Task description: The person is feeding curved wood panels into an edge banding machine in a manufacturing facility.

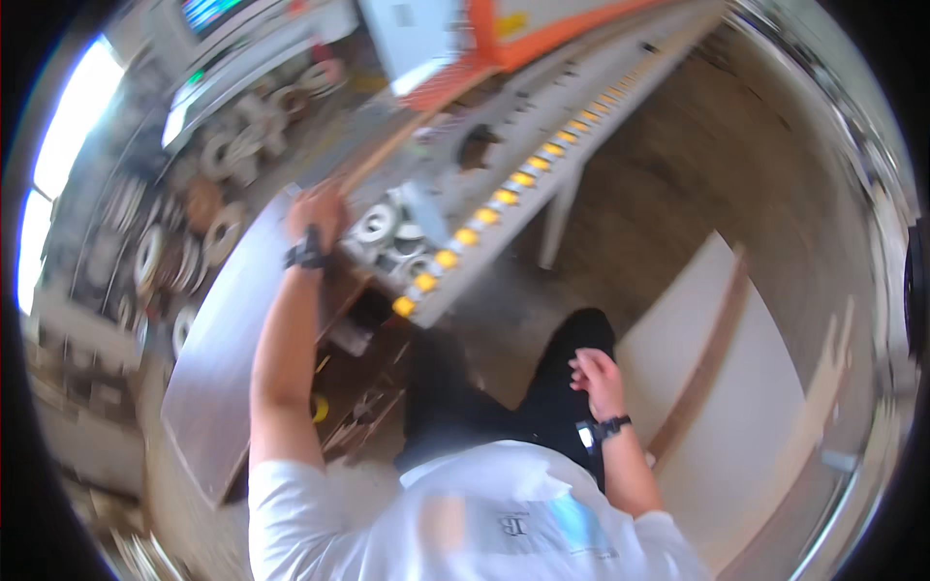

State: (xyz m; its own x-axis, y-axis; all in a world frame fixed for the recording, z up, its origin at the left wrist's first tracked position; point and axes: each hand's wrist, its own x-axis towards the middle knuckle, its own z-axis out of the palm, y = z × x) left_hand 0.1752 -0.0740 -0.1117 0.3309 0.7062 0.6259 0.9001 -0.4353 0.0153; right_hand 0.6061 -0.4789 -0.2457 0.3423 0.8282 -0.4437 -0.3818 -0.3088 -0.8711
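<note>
My left hand (pixel 317 215) is at the far upper corner of a large white panel (pixel 228 329), its fingers closed over the edge and blurred by motion. The panel slants down at my left side. A long thin wooden edge (pixel 392 145) runs away from beside that hand along the machine. My right hand (pixel 599 381) hangs in front of my right thigh, fingers loosely bent and a little apart, with nothing visible in it. Each wrist wears a dark band.
Ahead runs a long machine bed (pixel 542 126) with a row of yellow rollers (pixel 504 197). White rolls (pixel 378 225) sit at its near end. Several rolls of banding (pixel 223 232) stand at the left. Pale panels (pixel 736 397) lie at the right, a brown strip (pixel 702 373) across them.
</note>
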